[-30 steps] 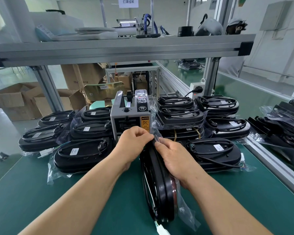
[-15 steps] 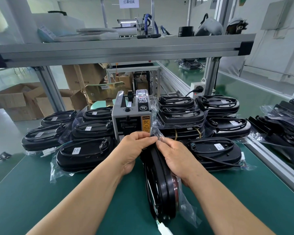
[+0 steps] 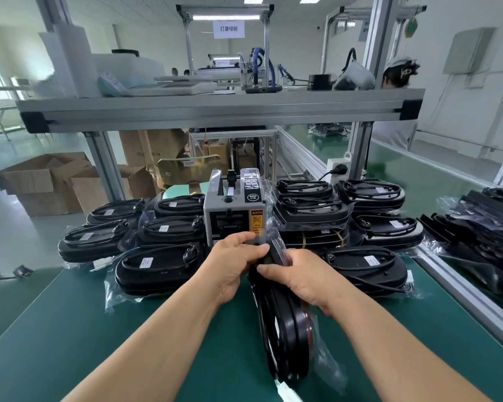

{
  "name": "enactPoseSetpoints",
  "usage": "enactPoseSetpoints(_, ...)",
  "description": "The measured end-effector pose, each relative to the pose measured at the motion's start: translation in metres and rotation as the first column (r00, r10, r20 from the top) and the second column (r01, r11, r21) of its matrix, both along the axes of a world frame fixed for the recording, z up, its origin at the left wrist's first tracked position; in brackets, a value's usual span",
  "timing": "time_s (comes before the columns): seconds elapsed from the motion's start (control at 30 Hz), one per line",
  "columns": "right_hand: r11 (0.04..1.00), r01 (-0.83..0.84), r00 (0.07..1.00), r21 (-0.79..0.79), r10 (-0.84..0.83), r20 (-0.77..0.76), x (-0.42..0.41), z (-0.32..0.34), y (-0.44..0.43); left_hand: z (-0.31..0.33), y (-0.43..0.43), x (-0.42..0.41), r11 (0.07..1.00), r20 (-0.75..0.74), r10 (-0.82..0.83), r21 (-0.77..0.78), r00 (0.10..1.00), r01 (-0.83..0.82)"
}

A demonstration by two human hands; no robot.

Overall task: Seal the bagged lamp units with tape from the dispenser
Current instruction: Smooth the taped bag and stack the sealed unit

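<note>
A black lamp unit in a clear plastic bag [image 3: 285,329] stands on its edge on the green table, right in front of the grey tape dispenser [image 3: 234,210]. My left hand [image 3: 232,265] grips the bag's top end from the left, fingers curled over it just below the dispenser's front. My right hand [image 3: 299,281] holds the same top end from the right, thumb against the bag. The two hands nearly touch. Any piece of tape under the fingers is hidden.
Several bagged lamp units lie stacked left [image 3: 157,265] and right [image 3: 366,265] of the dispenser. More bagged units [image 3: 476,227] lie beyond an aluminium rail [image 3: 465,291] on the right. A metal shelf beam [image 3: 215,111] crosses overhead. Cardboard boxes [image 3: 50,181] stand on the floor at the left.
The camera has tilted up a little. Both hands stay on the bag's top end; my left fingers have shifted slightly over it toward the dispenser.
</note>
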State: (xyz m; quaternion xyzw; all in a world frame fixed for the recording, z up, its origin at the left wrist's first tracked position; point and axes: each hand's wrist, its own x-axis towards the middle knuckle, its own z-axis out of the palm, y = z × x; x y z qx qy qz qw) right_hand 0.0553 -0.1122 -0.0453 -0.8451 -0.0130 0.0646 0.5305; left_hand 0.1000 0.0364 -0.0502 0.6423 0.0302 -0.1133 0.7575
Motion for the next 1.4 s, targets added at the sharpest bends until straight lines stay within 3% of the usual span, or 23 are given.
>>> enactPoseSetpoints(0.13, 0.990, -0.016, 0.985, 0.137, -0.008, 0.174, -0.013, -0.003, -0.001, 0.012, 0.005, -0.018, 0.995, 0.242, 0.024, 0.089, 0.970, -0.047)
enactPoseSetpoints(0.27, 0.882, -0.146, 0.931, 0.449, -0.032, 0.365, -0.028, -0.015, 0.008, 0.027, 0.005, -0.044, 0.914, 0.497, 0.084, 0.307, 0.864, -0.266)
enactPoseSetpoints(0.33, 0.831, -0.162, 0.916, 0.532, -0.074, 0.394, -0.034, -0.026, 0.011, 0.025, 0.004, -0.058, 0.867, 0.511, 0.077, 0.390, 0.856, -0.311)
enactPoseSetpoints(0.43, 0.803, -0.148, 0.909, 0.577, -0.119, 0.398, -0.049, -0.031, 0.009, 0.016, 0.006, -0.074, 0.902, 0.425, 0.050, 0.369, 0.904, -0.223)
enactPoseSetpoints(0.57, 0.877, -0.002, 0.883, 0.480, -0.225, 0.413, -0.065, -0.019, 0.008, 0.008, 0.002, -0.093, 0.937, 0.429, -0.006, 0.318, 0.904, -0.145)
enactPoseSetpoints(0.67, 0.953, 0.197, 0.832, 0.232, -0.287, 0.475, -0.073, -0.005, 0.011, 0.005, -0.005, -0.106, 0.918, 0.525, -0.033, 0.353, 0.850, -0.182)
enactPoseSetpoints(0.87, 0.933, 0.352, 0.762, -0.073, -0.241, 0.601, -0.084, 0.004, 0.017, 0.006, -0.007, -0.116, 0.853, 0.624, -0.096, 0.454, 0.776, -0.259)
enactPoseSetpoints(0.93, 0.914, 0.393, 0.722, -0.098, -0.241, 0.648, -0.087, 0.006, 0.019, 0.002, -0.004, -0.118, 0.846, 0.623, -0.107, 0.467, 0.775, -0.259)
enactPoseSetpoints(0.97, 0.922, 0.385, 0.713, -0.025, -0.281, 0.642, -0.088, 0.005, 0.019, 0.001, -0.003, -0.119, 0.842, 0.622, -0.115, 0.474, 0.775, -0.256)
enactPoseSetpoints(1.03, 0.906, 0.305, 0.763, 0.293, -0.417, 0.495, -0.092, 0.006, 0.019, -0.001, -0.001, -0.121, 0.835, 0.624, -0.136, 0.491, 0.770, -0.250)
enactPoseSetpoints(1.13, 0.749, 0.228, 0.835, 0.622, -0.479, 0.270, -0.096, 0.006, 0.020, -0.004, 0.005, -0.121, 0.831, 0.624, -0.152, 0.500, 0.766, -0.243)
enactPoseSetpoints(1.2, 0.699, 0.204, 0.844, 0.686, -0.481, 0.239, -0.100, 0.005, 0.021, -0.004, 0.009, -0.121, 0.831, 0.627, -0.165, 0.505, 0.762, -0.235)
enactPoseSetpoints(1.4, 0.733, 0.149, 0.875, 0.664, -0.411, 0.257, -0.101, 0.005, 0.024, -0.004, 0.013, -0.118, 0.826, 0.614, -0.170, 0.516, 0.771, -0.229)
